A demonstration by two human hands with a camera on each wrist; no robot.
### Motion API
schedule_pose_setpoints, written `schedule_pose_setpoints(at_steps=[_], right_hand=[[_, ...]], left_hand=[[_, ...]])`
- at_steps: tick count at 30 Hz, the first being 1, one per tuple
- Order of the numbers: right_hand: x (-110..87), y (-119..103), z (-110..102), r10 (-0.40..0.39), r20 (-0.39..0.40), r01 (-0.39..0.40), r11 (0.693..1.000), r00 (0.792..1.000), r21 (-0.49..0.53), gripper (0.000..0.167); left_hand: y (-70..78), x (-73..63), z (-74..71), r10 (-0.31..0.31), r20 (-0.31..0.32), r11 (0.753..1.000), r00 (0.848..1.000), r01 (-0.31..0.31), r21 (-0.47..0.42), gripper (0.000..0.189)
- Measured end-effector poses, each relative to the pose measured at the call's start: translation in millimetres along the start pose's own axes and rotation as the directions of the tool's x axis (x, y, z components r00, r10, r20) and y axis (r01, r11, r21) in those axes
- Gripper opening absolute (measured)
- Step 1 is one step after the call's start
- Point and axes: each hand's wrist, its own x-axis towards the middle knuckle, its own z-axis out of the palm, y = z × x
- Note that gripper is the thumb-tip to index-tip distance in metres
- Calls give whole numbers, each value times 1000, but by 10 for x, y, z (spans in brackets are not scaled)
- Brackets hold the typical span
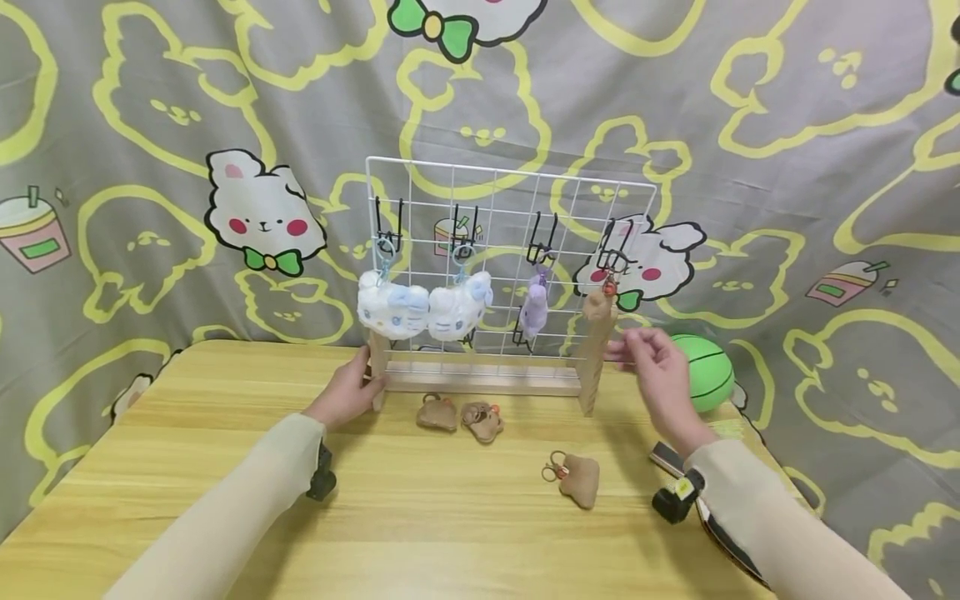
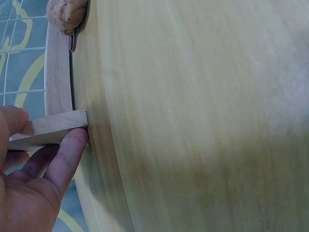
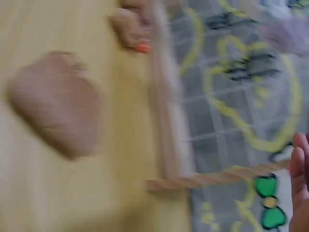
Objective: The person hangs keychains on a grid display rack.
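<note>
A white wire grid display rack (image 1: pixel 491 179) with a wooden base (image 1: pixel 480 379) stands at the back of the table. My left hand (image 1: pixel 348 390) grips its left wooden end piece (image 2: pixel 53 124), thumb on one side and fingers on the other. Beside the right wooden end piece (image 1: pixel 592 367) is my right hand (image 1: pixel 663 379), its fingers loosely extended with nothing in them. Hanging from black hooks are two white-and-blue cat plush keychains (image 1: pixel 393 310), a purple plush keychain (image 1: pixel 534 310) and a brown plush keychain (image 1: pixel 600 305). The right wrist view is blurred.
Three brown plush keychains lie on the table: two by the base, one a brown pouch-like plush (image 1: pixel 437 413), and another plush (image 1: pixel 581 481) nearer the front right. A green ball (image 1: pixel 705 373) sits behind my right hand. A dark flat object (image 1: pixel 731 542) lies under my right forearm. Patterned curtain (image 1: pixel 187 108) hangs behind.
</note>
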Motion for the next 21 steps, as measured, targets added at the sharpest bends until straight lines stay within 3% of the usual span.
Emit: schedule_pose_setpoints(at_steps=[5, 10, 15, 21], right_hand=[[-247, 243, 253, 30, 164, 0, 984, 986, -179, 28], [-349, 396, 579, 19, 335, 78, 959, 942, -273, 23], [-366, 458, 875, 24, 460, 190, 890, 888, -414, 20], [-348, 538, 1162, 36, 558, 289, 827, 829, -483, 20]], left_hand=[[-3, -2, 7, -3, 3, 1000, 1000, 4, -3, 54], [-36, 13, 15, 4, -7, 1000, 1000, -4, 8, 53], [-58, 22, 14, 26, -21, 1000, 999, -25, 15, 48], [-34, 14, 10, 36, -15, 999, 999, -36, -6, 48]])
